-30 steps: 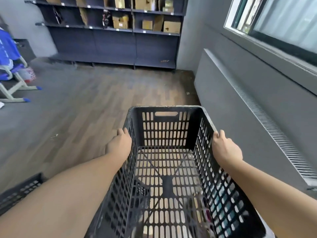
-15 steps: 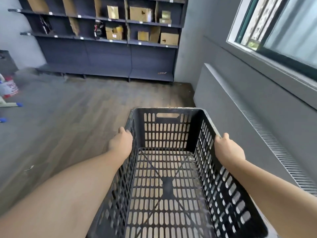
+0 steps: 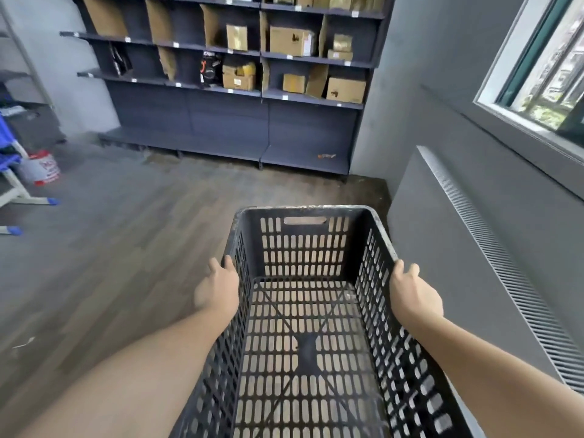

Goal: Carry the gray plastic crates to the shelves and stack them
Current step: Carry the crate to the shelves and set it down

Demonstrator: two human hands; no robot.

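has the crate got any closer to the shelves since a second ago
Yes. The gray plastic crate has been carried forward: the shelves now loom larger and nearer beyond its far rim.

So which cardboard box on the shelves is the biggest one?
The wide box on the shelf second from the top, right of the middle divider. It is wider than the small box to its left and the boxes on the shelf below.

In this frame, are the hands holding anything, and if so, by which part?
Yes. Both hands hold one empty gray crate by the top rims of its long sides: left hand on the left rim, right hand on the right rim.
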